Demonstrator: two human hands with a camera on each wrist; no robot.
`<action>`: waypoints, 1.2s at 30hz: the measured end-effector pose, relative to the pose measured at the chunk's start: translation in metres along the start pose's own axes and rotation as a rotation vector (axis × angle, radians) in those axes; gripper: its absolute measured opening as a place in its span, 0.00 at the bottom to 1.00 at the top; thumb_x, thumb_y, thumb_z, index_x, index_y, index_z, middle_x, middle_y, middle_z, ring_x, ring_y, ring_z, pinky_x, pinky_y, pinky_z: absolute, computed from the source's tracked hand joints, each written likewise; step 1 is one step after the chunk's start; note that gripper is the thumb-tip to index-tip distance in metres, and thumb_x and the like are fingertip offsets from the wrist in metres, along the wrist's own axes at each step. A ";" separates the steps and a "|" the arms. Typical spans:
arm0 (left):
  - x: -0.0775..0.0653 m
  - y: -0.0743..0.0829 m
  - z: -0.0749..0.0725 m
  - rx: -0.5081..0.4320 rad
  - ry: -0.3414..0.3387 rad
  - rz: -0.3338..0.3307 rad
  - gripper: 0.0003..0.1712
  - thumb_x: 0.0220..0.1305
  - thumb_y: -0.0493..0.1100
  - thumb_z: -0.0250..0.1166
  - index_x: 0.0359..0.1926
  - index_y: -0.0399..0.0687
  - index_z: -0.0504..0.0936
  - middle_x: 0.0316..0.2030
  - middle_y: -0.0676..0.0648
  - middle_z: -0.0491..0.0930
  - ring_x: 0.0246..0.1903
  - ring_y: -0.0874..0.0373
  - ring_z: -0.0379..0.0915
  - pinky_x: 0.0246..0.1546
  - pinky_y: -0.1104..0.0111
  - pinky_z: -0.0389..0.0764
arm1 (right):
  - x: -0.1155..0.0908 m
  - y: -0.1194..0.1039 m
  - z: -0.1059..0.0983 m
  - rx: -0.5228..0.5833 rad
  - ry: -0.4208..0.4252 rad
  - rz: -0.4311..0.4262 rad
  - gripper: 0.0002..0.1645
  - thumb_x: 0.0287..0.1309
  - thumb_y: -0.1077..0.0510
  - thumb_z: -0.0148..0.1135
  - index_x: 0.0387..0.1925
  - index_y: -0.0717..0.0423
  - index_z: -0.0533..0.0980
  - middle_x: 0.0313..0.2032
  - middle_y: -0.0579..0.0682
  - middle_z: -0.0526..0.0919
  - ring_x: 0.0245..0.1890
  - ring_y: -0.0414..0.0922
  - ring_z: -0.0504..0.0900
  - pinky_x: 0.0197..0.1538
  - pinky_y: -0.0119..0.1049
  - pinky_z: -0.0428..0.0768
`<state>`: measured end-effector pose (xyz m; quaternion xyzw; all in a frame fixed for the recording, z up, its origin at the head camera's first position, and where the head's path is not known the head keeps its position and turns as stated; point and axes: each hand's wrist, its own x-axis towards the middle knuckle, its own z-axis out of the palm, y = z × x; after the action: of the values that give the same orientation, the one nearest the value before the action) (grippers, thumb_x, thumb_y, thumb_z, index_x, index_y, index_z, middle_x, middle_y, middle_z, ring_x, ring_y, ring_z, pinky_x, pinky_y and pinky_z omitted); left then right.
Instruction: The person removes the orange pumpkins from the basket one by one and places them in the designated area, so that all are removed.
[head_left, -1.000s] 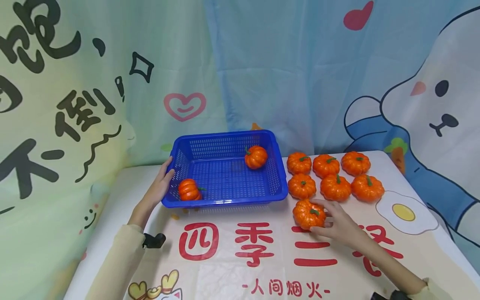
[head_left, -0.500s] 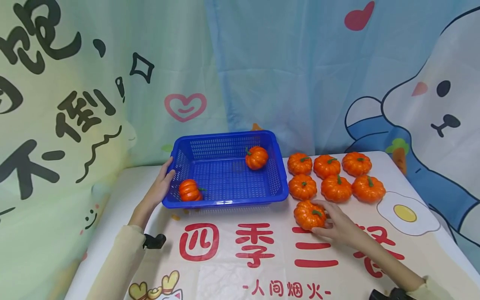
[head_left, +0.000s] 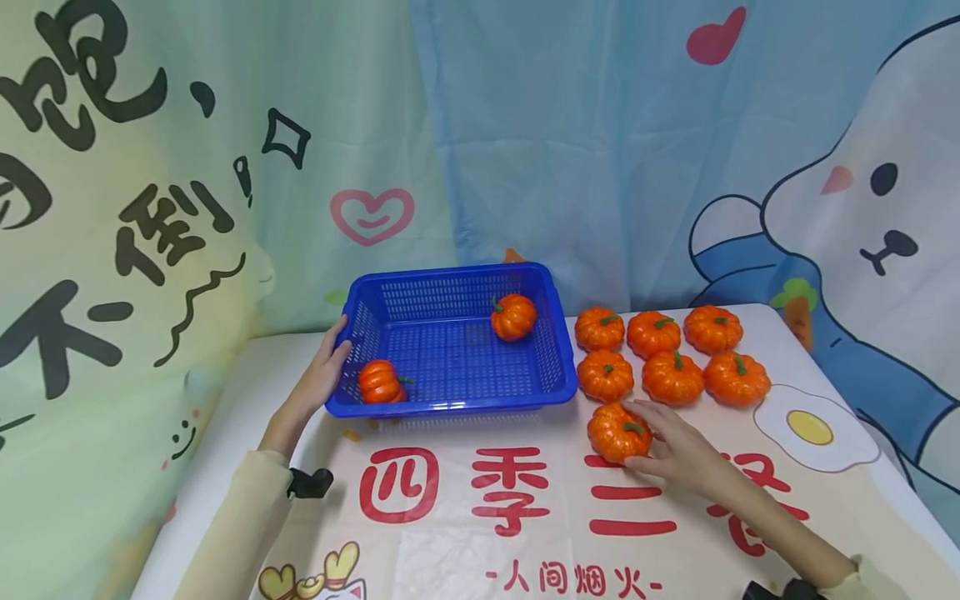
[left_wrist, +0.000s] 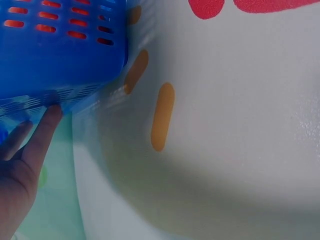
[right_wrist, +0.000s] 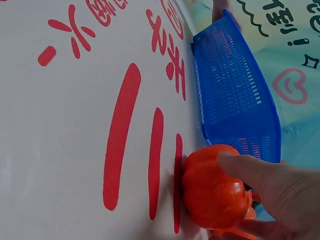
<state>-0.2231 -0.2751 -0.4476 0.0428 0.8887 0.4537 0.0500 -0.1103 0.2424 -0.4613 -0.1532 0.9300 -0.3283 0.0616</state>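
On the table stands a blue plastic basket (head_left: 438,354) with perforated walls. One small orange pumpkin (head_left: 380,382) lies in its front left corner and another pumpkin (head_left: 513,317) near its right wall. My left hand (head_left: 321,373) rests against the basket's left side; in the left wrist view its extended fingers (left_wrist: 42,137) touch the outer wall. To the right of the basket's front corner, my right hand (head_left: 678,446) holds a pumpkin (head_left: 613,432) between thumb and fingers. The right wrist view has the thumb on that pumpkin (right_wrist: 212,192), which appears to sit on the table.
Several more pumpkins (head_left: 672,377) stand in two rows right of the basket, just behind the held one. A printed cloth (head_left: 450,550) covers the table. A patterned curtain (head_left: 525,167) hangs right behind the basket.
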 end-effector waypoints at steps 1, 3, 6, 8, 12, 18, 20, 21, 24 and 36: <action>0.000 0.000 0.000 0.000 0.000 0.002 0.34 0.78 0.51 0.35 0.78 0.53 0.36 0.77 0.38 0.37 0.75 0.35 0.34 0.72 0.38 0.39 | 0.000 -0.001 -0.001 -0.005 0.004 -0.006 0.47 0.48 0.52 0.74 0.67 0.62 0.64 0.63 0.68 0.68 0.61 0.67 0.69 0.50 0.59 0.81; 0.000 0.000 0.000 -0.001 0.000 0.006 0.34 0.78 0.51 0.35 0.78 0.53 0.36 0.77 0.37 0.37 0.75 0.35 0.34 0.72 0.38 0.39 | -0.002 -0.003 -0.005 -0.006 0.013 -0.014 0.47 0.48 0.52 0.75 0.67 0.62 0.64 0.64 0.68 0.68 0.62 0.67 0.69 0.50 0.58 0.82; -0.001 0.000 0.000 -0.003 -0.001 0.006 0.34 0.78 0.51 0.35 0.78 0.52 0.36 0.77 0.37 0.37 0.75 0.35 0.34 0.72 0.38 0.39 | -0.005 -0.011 -0.012 0.018 0.020 -0.007 0.48 0.47 0.52 0.75 0.68 0.61 0.63 0.65 0.66 0.67 0.63 0.66 0.67 0.50 0.58 0.81; -0.001 0.000 0.000 -0.001 -0.001 0.001 0.34 0.78 0.51 0.35 0.78 0.53 0.36 0.77 0.37 0.37 0.76 0.35 0.34 0.73 0.38 0.39 | -0.008 -0.017 -0.017 0.047 0.019 -0.003 0.49 0.48 0.54 0.75 0.69 0.60 0.62 0.66 0.66 0.66 0.64 0.65 0.66 0.51 0.58 0.81; -0.001 -0.001 0.000 -0.002 -0.003 -0.008 0.33 0.78 0.49 0.34 0.78 0.53 0.36 0.77 0.38 0.37 0.76 0.35 0.34 0.73 0.38 0.39 | -0.015 -0.033 -0.026 0.098 0.009 -0.014 0.48 0.50 0.54 0.74 0.69 0.60 0.62 0.67 0.65 0.66 0.65 0.65 0.66 0.50 0.56 0.82; -0.003 0.003 -0.001 -0.004 -0.004 0.001 0.33 0.78 0.49 0.35 0.78 0.52 0.36 0.77 0.37 0.37 0.75 0.35 0.34 0.72 0.38 0.39 | -0.025 -0.053 -0.032 0.182 -0.031 -0.017 0.47 0.51 0.49 0.73 0.69 0.58 0.63 0.67 0.64 0.66 0.65 0.66 0.67 0.48 0.56 0.83; -0.002 0.003 -0.001 -0.007 -0.003 0.007 0.33 0.78 0.49 0.35 0.78 0.51 0.36 0.77 0.36 0.37 0.75 0.34 0.34 0.73 0.38 0.39 | -0.026 -0.057 -0.032 0.206 -0.048 -0.013 0.47 0.51 0.48 0.72 0.69 0.58 0.63 0.68 0.64 0.65 0.65 0.67 0.67 0.49 0.57 0.82; -0.002 0.003 -0.001 -0.007 -0.004 0.009 0.33 0.78 0.49 0.35 0.78 0.51 0.36 0.77 0.36 0.37 0.75 0.34 0.34 0.72 0.38 0.39 | -0.027 -0.058 -0.032 0.213 -0.058 -0.010 0.46 0.52 0.48 0.72 0.69 0.58 0.63 0.67 0.64 0.65 0.64 0.67 0.67 0.49 0.58 0.82; -0.002 0.002 -0.001 -0.003 -0.003 0.003 0.33 0.78 0.50 0.35 0.78 0.52 0.36 0.77 0.37 0.37 0.76 0.35 0.34 0.73 0.38 0.39 | -0.027 -0.062 -0.030 0.234 -0.093 -0.009 0.46 0.52 0.48 0.71 0.69 0.57 0.63 0.67 0.64 0.66 0.64 0.66 0.68 0.50 0.57 0.82; 0.000 0.000 0.000 -0.010 -0.005 0.005 0.33 0.78 0.50 0.35 0.78 0.52 0.36 0.77 0.37 0.37 0.76 0.35 0.34 0.72 0.38 0.39 | -0.025 -0.080 -0.022 0.282 -0.250 -0.020 0.45 0.52 0.45 0.71 0.68 0.54 0.64 0.66 0.62 0.70 0.64 0.66 0.69 0.51 0.53 0.83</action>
<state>-0.2229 -0.2751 -0.4475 0.0461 0.8863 0.4580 0.0514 -0.0714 0.2045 -0.3935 -0.1920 0.8584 -0.4343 0.1943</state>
